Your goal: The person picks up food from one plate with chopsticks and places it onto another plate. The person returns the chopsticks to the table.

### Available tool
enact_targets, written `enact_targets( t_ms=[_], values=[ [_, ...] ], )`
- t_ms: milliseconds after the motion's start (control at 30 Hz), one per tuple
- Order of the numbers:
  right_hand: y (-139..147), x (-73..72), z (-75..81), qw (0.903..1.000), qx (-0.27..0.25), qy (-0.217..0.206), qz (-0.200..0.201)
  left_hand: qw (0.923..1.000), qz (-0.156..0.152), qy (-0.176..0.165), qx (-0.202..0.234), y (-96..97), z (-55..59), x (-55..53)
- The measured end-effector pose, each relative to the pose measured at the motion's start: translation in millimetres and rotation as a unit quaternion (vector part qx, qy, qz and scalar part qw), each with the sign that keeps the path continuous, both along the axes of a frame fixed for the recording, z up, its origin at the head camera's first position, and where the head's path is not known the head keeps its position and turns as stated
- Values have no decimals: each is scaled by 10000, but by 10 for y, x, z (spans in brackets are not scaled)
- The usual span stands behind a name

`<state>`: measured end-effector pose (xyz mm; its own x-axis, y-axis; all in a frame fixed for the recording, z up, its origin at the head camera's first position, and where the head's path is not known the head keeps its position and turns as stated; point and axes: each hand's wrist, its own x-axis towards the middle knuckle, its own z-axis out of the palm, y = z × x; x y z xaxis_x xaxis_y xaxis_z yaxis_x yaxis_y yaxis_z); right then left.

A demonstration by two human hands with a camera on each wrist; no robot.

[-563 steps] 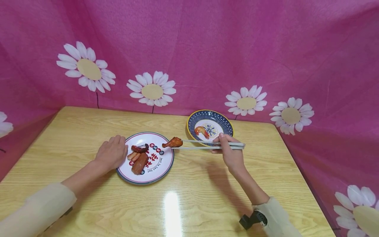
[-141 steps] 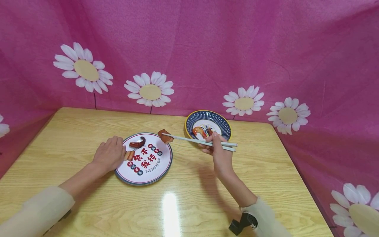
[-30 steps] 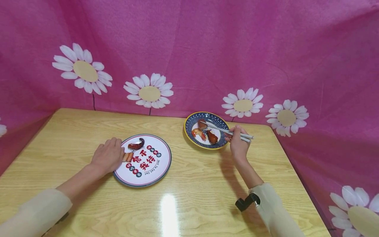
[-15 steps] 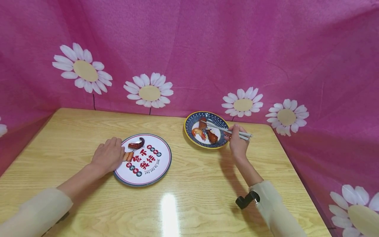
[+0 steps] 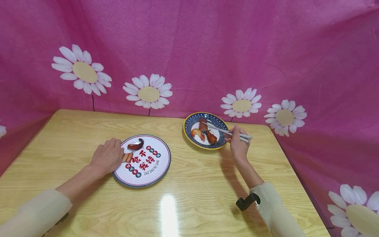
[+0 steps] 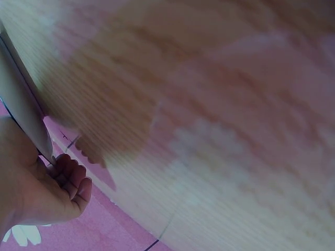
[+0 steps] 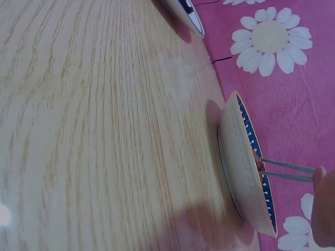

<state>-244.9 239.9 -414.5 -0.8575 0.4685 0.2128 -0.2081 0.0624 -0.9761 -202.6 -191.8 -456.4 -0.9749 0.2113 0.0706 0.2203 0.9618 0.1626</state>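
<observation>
My right hand [image 5: 238, 144] holds a pair of pale chopsticks [image 5: 219, 129], whose tips reach into a blue-patterned bowl [image 5: 190, 139] with a yellow rim. Those tips lie at a brown block of meat [image 5: 203, 123]; whether they pinch it I cannot tell. A shrimp [image 5: 196, 133] and a drumstick [image 5: 211, 138] lie beside it. On the left, my left hand [image 5: 108, 156] grips the edge of a white plate [image 5: 158, 159] with red characters. The left wrist view shows its fingers [image 6: 78, 180] curled at the rim. A dark curled tentacle [image 5: 136, 145] and a small striped piece [image 5: 127, 157] sit on the plate.
Both dishes stand on a light wooden table [image 5: 192, 191]; the bowl is near its back edge. Pink cloth [image 5: 192, 59] with white daisies hangs behind and at the sides. A black wrist mount [image 5: 248, 201] sits at the right sleeve.
Earlier the chopsticks carried the drumstick, later the meat block, from the plate; both now lie in the bowl. Over the last second the meat block has turned slightly; the left hand stays put.
</observation>
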Motion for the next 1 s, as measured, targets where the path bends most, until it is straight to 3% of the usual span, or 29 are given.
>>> enact_targets(
  t_ms=[533,800,1000],
  values=[
    [44,54,27,9996,-222,40,188,9999,-76,79,5,-15,-10,-5],
    [90,99,67,9998,-143,110,81,10000,-26,-9,-26,-2,16,3],
    [98,112,95,9984,-192,519,103,10000,-16,-58,-26,3,17,5]
  ],
)
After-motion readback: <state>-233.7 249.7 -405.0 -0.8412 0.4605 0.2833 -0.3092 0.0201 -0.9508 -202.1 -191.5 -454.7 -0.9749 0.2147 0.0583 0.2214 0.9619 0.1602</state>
